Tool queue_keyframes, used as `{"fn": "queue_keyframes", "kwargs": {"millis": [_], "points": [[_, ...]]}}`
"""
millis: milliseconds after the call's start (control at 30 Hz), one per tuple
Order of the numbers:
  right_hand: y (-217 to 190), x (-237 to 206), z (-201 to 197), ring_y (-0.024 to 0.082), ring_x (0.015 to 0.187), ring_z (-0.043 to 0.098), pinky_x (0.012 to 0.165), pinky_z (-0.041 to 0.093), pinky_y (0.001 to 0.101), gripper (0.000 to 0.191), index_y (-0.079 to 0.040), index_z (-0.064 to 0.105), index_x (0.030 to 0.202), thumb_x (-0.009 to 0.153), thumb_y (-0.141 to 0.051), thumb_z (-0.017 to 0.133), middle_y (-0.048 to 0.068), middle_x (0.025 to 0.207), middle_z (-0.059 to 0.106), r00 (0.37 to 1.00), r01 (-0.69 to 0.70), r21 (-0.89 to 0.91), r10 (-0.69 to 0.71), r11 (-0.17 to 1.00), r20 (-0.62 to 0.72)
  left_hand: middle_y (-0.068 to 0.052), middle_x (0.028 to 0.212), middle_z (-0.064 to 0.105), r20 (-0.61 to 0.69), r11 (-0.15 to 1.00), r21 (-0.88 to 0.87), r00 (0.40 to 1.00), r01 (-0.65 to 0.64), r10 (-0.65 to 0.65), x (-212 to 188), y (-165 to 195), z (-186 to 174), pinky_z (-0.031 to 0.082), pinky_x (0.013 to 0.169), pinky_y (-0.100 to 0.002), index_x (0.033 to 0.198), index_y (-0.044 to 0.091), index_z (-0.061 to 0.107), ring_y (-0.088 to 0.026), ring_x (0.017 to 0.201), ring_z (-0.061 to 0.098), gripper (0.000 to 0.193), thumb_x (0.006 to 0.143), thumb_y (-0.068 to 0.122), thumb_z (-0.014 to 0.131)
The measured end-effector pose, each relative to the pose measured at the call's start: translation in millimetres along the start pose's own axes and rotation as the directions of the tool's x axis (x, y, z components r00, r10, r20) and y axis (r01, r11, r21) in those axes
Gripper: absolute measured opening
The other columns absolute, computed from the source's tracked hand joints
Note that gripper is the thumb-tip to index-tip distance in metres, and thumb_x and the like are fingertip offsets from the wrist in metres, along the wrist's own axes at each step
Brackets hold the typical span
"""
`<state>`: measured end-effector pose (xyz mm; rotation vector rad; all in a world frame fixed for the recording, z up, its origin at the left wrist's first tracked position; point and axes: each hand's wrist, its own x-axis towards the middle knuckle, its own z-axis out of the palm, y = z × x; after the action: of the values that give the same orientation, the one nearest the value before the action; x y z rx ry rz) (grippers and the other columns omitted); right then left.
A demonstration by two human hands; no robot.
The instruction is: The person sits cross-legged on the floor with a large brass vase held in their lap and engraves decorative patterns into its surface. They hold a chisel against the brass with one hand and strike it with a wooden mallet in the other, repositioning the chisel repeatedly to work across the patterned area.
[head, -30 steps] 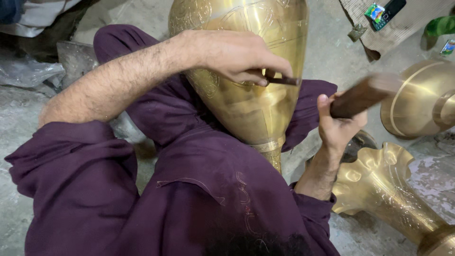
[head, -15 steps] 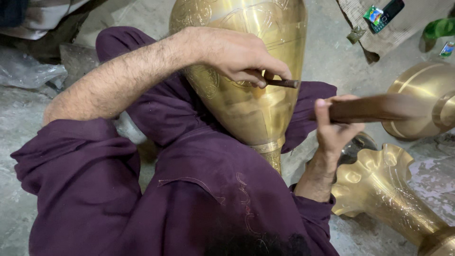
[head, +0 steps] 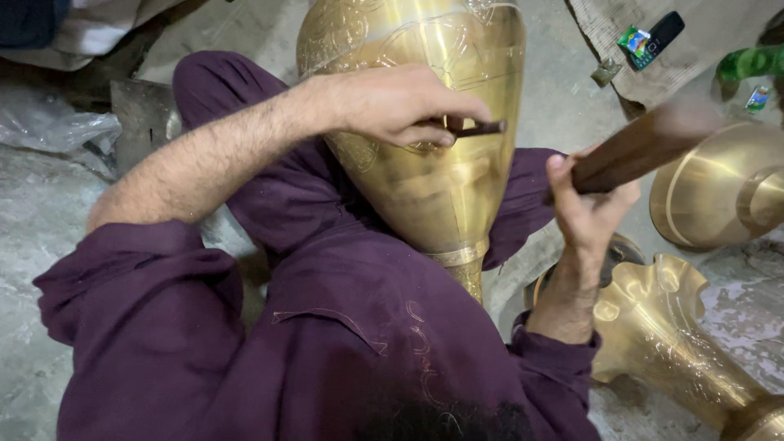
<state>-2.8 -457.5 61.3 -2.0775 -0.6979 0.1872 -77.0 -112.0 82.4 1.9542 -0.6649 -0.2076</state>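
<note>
Resting against vase (head: 425, 188), left hand (head: 400, 106)

wooden mallet (head: 645, 147) — head motion-blurred | brass vase (head: 425, 163) — top cut off

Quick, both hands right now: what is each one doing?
Left hand: closed on a thin dark chisel, tip against the brass vase.
Right hand: closed on a wooden mallet handle.

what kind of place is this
Probably a metalworking workshop on a bare floor: the left hand holds a chisel against an engraved brass vase, the right hand grips a wooden mallet, more brass vessels nearby.
</note>
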Motion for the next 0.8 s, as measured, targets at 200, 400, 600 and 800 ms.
{"fn": "queue_keyframes", "kwargs": {"millis": [200, 400, 600, 800], "points": [[-26.3, 40.0, -17.4, 0.011, 0.084, 0.066, 0.076, 0.054, 0.0268, 0.026, 0.003, 0.062, 0.110, 0.100, -0.006, 0.084, 0.011, 0.093, 0.069, 0.979, 0.168, -0.169, -0.145, 0.971, 0.143, -0.013, 0.096, 0.075, -0.170, 0.997, 0.014, 0.982, 0.081, -0.077, -16.4, -2.6, 15.7, 0.060, 0.077, -0.044, 0.142, 0.012, 0.055, -0.031, 0.083, 0.076, 0.044, 0.102, 0.016, 0.072], [-71.8, 74.6, -23.1, 0.026, 0.079, 0.067, 0.070, 0.054, 0.0359, 0.031, -0.002, 0.063, 0.105, 0.085, -0.010, 0.085, 0.014, 0.087, 0.068, 0.906, 0.417, -0.385, -0.340, 0.824, 0.253, -0.015, 0.104, 0.077, -0.395, 0.997, 0.020, 0.917, 0.072, -0.058, -33.4, 4.0, 35.2, 0.063, 0.083, -0.041, 0.146, 0.007, 0.052, -0.029, 0.094, 0.078, 0.049, 0.101, 0.008, 0.072], [-105.8, 101.4, -31.9, 0.033, 0.068, 0.065, 0.069, 0.051, 0.0452, 0.033, -0.004, 0.059, 0.097, 0.084, -0.015, 0.088, 0.014, 0.076, 0.064, 0.885, 0.439, -0.545, -0.239, 0.714, 0.399, -0.012, 0.109, 0.079, -0.510, 0.982, -0.102, 0.839, 0.159, -0.189, -41.6, 4.3, 54.9, 0.066, 0.091, -0.035, 0.143, 0.005, 0.051, -0.021, 0.098, 0.081, 0.041, 0.106, 0.007, 0.069], [-119.8, 117.4, -32.3, 0.033, 0.072, 0.066, 0.071, 0.051, 0.0444, 0.029, -0.007, 0.061, 0.099, 0.089, -0.019, 0.086, 0.010, 0.080, 0.067, 0.833, 0.539, -0.629, -0.248, 0.560, 0.494, -0.017, 0.116, 0.076, -0.628, 0.977, -0.156, 0.749, 0.146, -0.212, -45.8, 9.0, 67.4, 0.067, 0.092, -0.036, 0.144, 0.003, 0.050, -0.025, 0.105, 0.079, 0.046, 0.103, 0.007, 0.071]]}}
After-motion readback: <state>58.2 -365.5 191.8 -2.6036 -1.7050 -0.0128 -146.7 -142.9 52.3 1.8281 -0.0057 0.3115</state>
